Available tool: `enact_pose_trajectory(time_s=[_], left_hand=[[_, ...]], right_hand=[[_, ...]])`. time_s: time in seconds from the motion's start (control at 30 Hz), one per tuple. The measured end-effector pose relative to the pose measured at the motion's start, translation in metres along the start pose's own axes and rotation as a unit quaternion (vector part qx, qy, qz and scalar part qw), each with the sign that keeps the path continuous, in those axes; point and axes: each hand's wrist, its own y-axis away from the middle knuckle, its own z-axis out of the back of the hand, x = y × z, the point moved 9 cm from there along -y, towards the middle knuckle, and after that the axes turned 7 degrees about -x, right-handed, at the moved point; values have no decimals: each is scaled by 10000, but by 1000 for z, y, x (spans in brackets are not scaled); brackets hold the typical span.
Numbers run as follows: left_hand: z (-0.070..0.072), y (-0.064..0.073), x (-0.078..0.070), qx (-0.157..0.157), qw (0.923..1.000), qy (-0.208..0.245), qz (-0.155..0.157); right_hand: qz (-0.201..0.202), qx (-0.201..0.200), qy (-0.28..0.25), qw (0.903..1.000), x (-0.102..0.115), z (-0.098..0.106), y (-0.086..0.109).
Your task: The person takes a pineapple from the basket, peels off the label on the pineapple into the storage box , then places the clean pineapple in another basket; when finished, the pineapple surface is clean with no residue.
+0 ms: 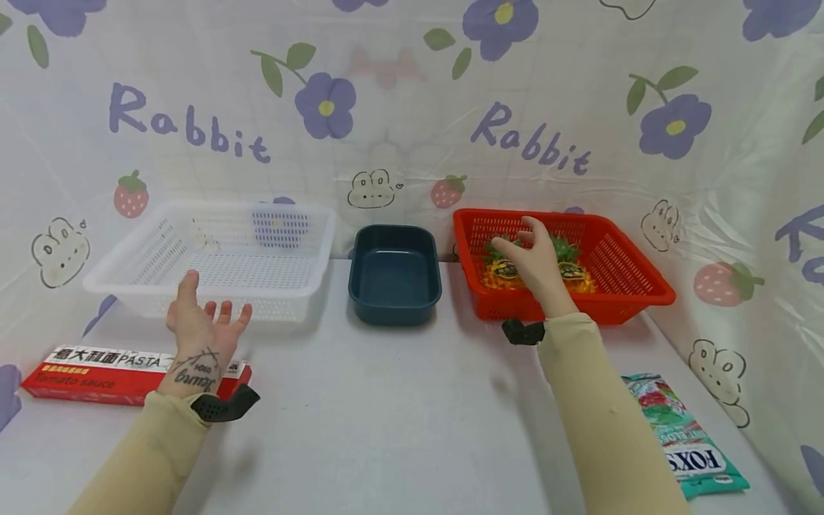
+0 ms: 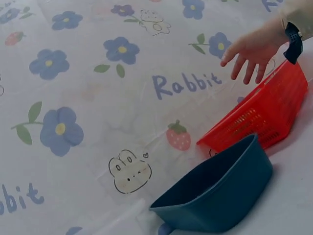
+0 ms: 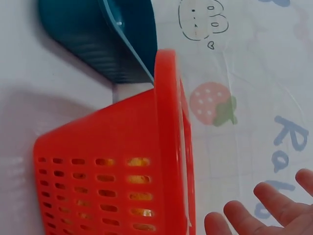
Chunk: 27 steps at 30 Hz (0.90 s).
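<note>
My left hand (image 1: 204, 329), fingers spread and holding nothing, hovers over a red-and-white pasta box (image 1: 103, 379), before the white basket (image 1: 283, 291). The head view shows my right hand (image 1: 537, 261) above the red basket (image 1: 505, 306), its fingers apart and nothing between them. Yellow packaging with pineapple pictures (image 1: 497, 275) lies inside that basket, partly hidden by the hand. In the right wrist view my fingers (image 3: 281, 203) are beside the basket's rim (image 3: 167, 127), and yellow shows through its slots. The left wrist view also catches the right hand (image 2: 261, 46), fingers extended.
Between the two baskets stands a dark teal bin (image 1: 395, 315). A green FOX'S bag (image 1: 685, 436) lies at the right, beside my right forearm. A patterned cloth (image 1: 386, 143) hangs behind the white table (image 1: 386, 415) and along its sides.
</note>
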Motion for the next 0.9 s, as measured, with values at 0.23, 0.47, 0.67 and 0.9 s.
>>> enact_pose_trajectory(time_s=[0.23, 0.47, 0.67, 0.9], left_hand=[[-5, -18, 0, 195, 9985, 515, -11], [-6, -35, 1, 38, 9923, 1237, 83], [-9, -39, 2, -65, 9942, 1072, -27], [-9, -40, 4, 47, 9957, 927, -44]], right_hand=[[71, 383, 1038, 9938, 5, -6, -9], [286, 949, 2220, 9700, 11, -16, -16], [336, 1285, 2964, 9458, 5, -20, -22], [305, 1549, 3569, 9207, -9, -27, -26]])
